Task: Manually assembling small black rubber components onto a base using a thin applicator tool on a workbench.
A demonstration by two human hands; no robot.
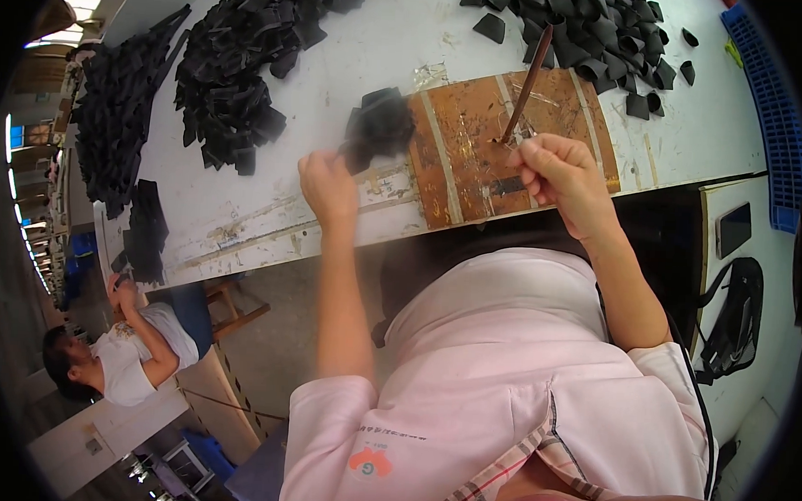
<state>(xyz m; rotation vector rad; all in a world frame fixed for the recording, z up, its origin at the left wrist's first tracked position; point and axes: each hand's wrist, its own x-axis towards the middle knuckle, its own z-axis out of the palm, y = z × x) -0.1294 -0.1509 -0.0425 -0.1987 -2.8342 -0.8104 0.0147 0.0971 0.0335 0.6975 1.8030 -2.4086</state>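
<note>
The only container in sight is a blue plastic crate (774, 115) at the far right edge of the bench (357, 34); what lies in it cannot be made out.

The left hand (328, 186) is closed around a black piece (378, 124), which it lifts just above the bench's near edge. The piece looks dark, soft and crumpled, and it is blurred, so its exact shape cannot be told. The right hand (561, 172) is closed in a pinch on the lower end of a thin brown stick (526, 81). The stick slants up and away to the far side, and its held end sits at the brown board (504, 148).

That board lies flat on the bench between the two hands; it is worn, streaked with pale stripes and shiny smears. Far behind it on the right lies a heap of black pieces (589, 35), with a few loose ones scattered at its edges. A second black heap (239, 64) lies far to the left, and a third (112, 112) further left still. On a white shelf at the near right lies a dark phone (733, 227), with a black bag (736, 314) nearer. Another person (128, 350) sits at the lower left.
</note>
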